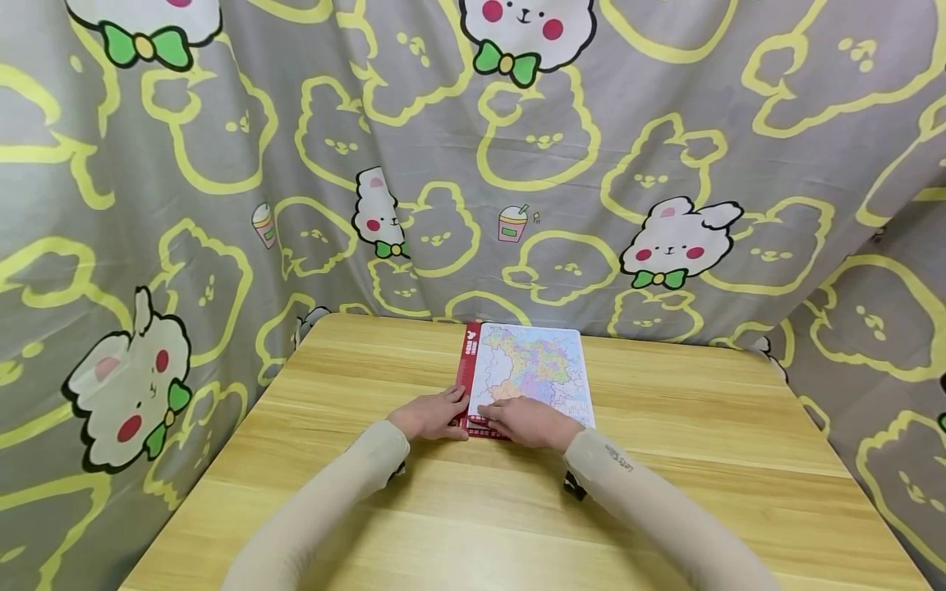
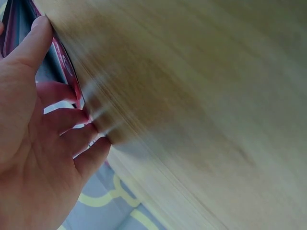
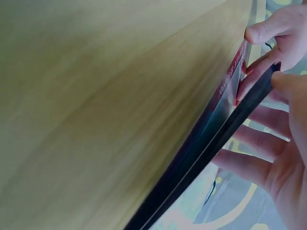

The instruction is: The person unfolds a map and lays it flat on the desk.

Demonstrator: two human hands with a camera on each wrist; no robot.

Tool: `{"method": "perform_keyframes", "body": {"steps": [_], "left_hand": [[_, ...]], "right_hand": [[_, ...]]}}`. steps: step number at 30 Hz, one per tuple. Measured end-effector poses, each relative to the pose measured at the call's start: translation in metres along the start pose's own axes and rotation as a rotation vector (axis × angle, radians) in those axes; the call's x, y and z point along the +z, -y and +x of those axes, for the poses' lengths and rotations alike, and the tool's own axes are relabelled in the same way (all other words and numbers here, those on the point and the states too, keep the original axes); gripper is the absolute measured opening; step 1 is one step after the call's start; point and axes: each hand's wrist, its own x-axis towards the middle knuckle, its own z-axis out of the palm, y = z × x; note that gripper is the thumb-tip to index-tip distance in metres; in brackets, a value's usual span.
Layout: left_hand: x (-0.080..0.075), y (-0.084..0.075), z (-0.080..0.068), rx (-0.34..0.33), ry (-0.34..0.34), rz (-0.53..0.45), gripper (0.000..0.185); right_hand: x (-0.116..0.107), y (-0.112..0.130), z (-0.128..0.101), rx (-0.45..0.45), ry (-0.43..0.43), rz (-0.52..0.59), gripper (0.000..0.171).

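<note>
Currently, a map point(image 1: 528, 365) is seen on a red base point(image 1: 468, 361), both set near the far edge of a wooden table point(image 1: 473, 517). By the right wrist view, the map is tilted: its near left corner is raised off the base, and the gap narrows toward the near right. A dark edge is shown along the map's near side.

The raised corner is pinched by the right hand point(image 1: 535, 423), with the thumb at the near edge and the fingers spread behind; only the board's thickness is left between them. The base is touched at its near left corner by the left hand point(image 1: 432, 414). Its fingers are extended and slightly parted along the left margin, the thumb tip is placed at the near edge, and nothing is gripped. How firmly the base is pressed cannot be told.

White lettering is printed on the base's red margins; it is too small to be read. Pale regions in several colours are printed on the map. Both forearms are covered by beige sleeves point(image 1: 332, 492), with dark lettering on the right one. The table is backed by a grey curtain point(image 1: 436, 123), patterned with yellow outlines and white cartoon animals with green bows.
</note>
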Motion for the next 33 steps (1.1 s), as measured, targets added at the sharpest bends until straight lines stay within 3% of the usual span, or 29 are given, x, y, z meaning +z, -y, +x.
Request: {"method": "perform_keyframes", "body": {"steps": [11,23,33], "left_hand": [[-0.001,0.001,0.0,0.003,-0.01,-0.012,0.076],[0.001,0.002,0.002,0.001,-0.018,-0.009,0.077],[0.003,0.0,0.003,-0.015,-0.023,-0.002,0.077]], "right_hand": [[-0.008,0.0,-0.007,-0.049,-0.03,-0.104,0.041],[-0.014,0.004,-0.01,-0.017,-0.051,-0.034,0.046],[-0.032,0.007,-0.018,-0.069,-0.11,-0.154,0.049]]}}
